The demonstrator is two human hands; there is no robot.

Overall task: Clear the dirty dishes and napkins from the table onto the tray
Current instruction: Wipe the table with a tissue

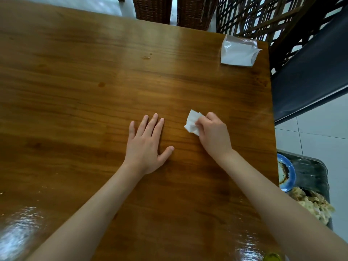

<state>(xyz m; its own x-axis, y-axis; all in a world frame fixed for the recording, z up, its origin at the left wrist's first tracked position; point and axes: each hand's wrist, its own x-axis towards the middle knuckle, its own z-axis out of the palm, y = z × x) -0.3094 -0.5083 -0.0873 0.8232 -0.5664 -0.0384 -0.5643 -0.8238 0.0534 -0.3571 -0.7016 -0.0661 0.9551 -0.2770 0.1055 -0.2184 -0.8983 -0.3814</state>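
The right hand pinches a white napkin on the wooden surface; the left hand beside it lies flat, fingers spread. Bunch the napkin fully before lifting toward the tray.

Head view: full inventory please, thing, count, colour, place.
table: 1, brown wood, fills most of the view
tissue pack: 1, white in clear wrap, far right corner of the table
napkin: 1, white, on the table, in the right hand's fingers
tray: 1, grey metal, beside the table's right edge
plate: 1, blue, dirty, on the tray
crumpled napkins: a pile, yellowish white, on the tray
wicker chairs: 2, dark brown, beyond the far edge
left hand: flat on the table
right hand: holds the napkin
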